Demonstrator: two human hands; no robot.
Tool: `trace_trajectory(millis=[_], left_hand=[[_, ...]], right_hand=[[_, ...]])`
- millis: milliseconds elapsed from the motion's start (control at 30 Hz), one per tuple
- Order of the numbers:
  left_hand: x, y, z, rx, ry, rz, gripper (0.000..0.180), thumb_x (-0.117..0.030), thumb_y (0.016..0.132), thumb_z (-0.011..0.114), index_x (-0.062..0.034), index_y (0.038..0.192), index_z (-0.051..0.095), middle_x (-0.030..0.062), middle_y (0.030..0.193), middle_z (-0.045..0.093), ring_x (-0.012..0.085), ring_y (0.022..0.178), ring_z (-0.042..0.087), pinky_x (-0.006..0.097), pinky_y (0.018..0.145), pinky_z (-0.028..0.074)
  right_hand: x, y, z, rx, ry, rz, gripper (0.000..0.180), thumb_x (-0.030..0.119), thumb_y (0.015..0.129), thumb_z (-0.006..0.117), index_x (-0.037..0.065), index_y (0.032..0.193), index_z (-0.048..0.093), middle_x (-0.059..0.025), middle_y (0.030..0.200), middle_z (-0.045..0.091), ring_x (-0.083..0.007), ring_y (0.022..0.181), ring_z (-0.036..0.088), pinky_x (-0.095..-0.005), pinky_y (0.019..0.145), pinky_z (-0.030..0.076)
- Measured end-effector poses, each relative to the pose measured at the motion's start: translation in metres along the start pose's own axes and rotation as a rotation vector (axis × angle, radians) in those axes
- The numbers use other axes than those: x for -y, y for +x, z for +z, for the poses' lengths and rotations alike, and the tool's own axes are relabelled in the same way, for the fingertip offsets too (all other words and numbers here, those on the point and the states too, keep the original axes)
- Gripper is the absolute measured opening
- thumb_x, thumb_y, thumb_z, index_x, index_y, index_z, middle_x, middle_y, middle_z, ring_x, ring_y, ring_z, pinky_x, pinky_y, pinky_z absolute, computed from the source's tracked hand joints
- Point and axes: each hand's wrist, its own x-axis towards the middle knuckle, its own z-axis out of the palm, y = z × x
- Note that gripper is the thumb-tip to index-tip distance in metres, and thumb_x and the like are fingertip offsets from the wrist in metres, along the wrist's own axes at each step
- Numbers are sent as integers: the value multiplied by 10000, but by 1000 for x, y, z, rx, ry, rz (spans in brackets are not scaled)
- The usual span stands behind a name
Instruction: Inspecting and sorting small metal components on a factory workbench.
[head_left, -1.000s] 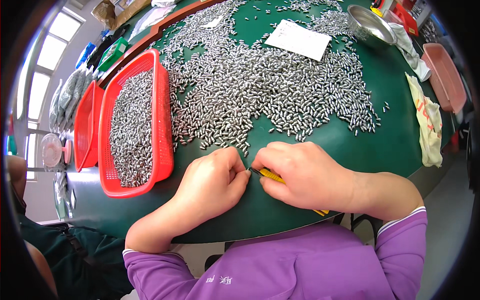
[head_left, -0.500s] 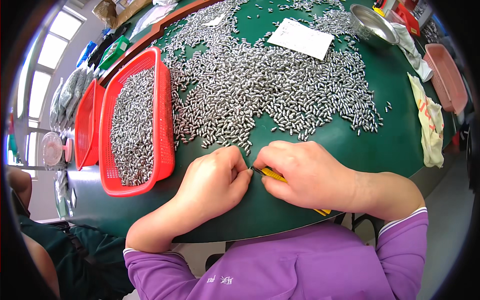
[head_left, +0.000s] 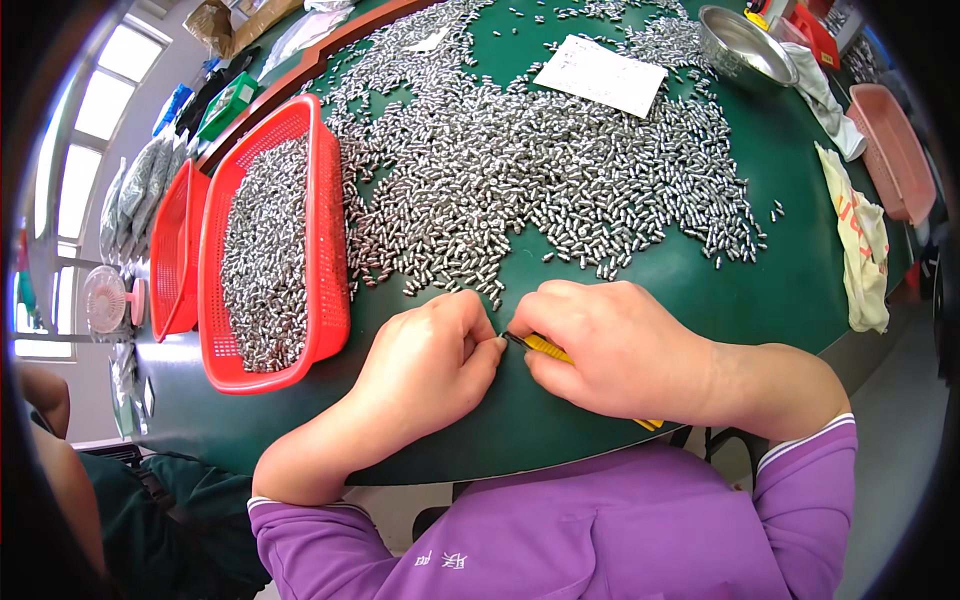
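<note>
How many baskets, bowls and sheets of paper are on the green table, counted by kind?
Red baskets: 2
Pink basket: 1
Metal bowl: 1
White paper sheet: 1
Total: 5
The small metal pieces are too many to count.

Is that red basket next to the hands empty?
No, the red basket beside the left hand is heaped with small silvery metal pieces.

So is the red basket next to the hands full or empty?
Nearly full: the red basket holds a thick layer of small silver metal pieces covering most of its floor.
</note>
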Motion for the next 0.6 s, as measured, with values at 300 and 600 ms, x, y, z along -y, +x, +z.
trace_trajectory(millis=[300, 600], left_hand=[[0, -1, 0, 4, 19, 11, 162, -123, 812, 661, -22, 776, 539, 152, 730, 617, 352, 693, 632, 451, 627, 493], [0, 0, 1, -8, 30, 16, 161, -121, 808, 659, -23, 776, 534, 149, 734, 614, 352, 698, 628, 454, 629, 491]], right_hand=[[0, 1, 1, -7, 22, -8, 128, 108, 824, 589, 19, 903, 543, -148, 845, 591, -354, 722, 629, -454, 621, 526], [-1, 2, 0, -1, 25, -2, 134, 118, 822, 590, 25, 910, 549, -147, 854, 596, -350, 731, 632, -454, 632, 527]])
